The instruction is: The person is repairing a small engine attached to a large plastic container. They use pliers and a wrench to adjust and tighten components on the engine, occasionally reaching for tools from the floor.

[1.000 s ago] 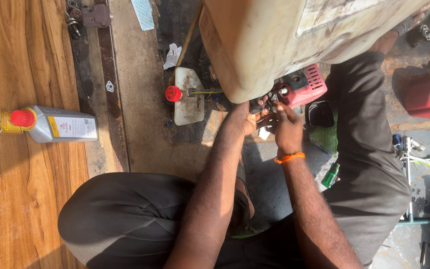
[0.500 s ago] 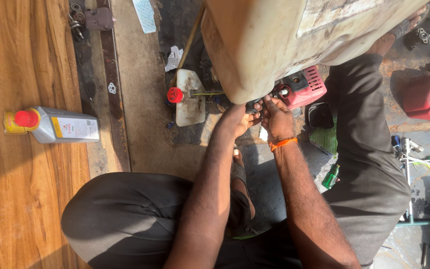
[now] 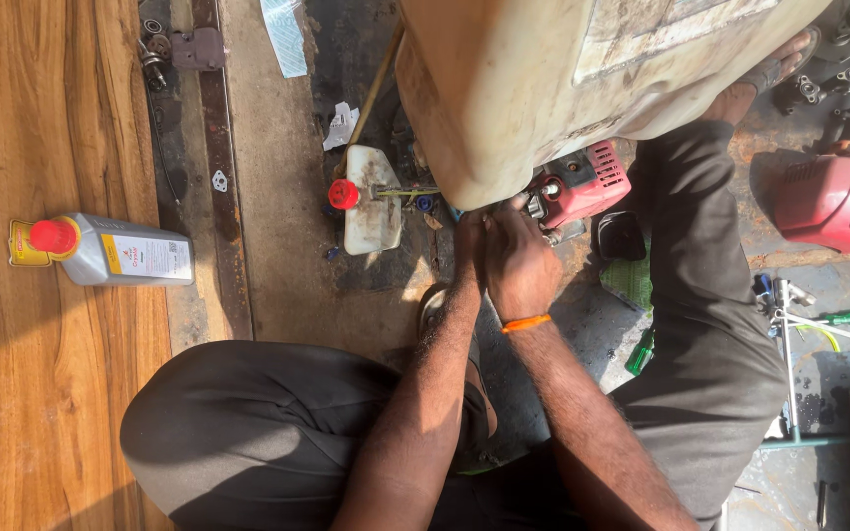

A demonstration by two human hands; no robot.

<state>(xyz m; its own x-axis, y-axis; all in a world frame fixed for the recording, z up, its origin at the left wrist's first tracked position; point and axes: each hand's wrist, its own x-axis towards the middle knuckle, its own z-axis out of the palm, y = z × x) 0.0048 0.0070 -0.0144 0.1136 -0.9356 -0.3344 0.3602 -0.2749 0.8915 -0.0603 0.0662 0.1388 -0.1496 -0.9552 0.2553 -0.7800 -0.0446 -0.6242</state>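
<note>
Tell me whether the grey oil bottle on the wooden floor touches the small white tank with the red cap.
Apart. The head view shows the grey oil bottle on wood planks, with a dark metal strip and bare floor between it and the white tank.

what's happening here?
A person sits on the floor, both hands at a small red engine beneath a big cream tank. The right hand, orange band at the wrist, and the left hand meet at the engine's left side; what they grip is hidden. A small white tank with a red cap lies alongside.
</note>
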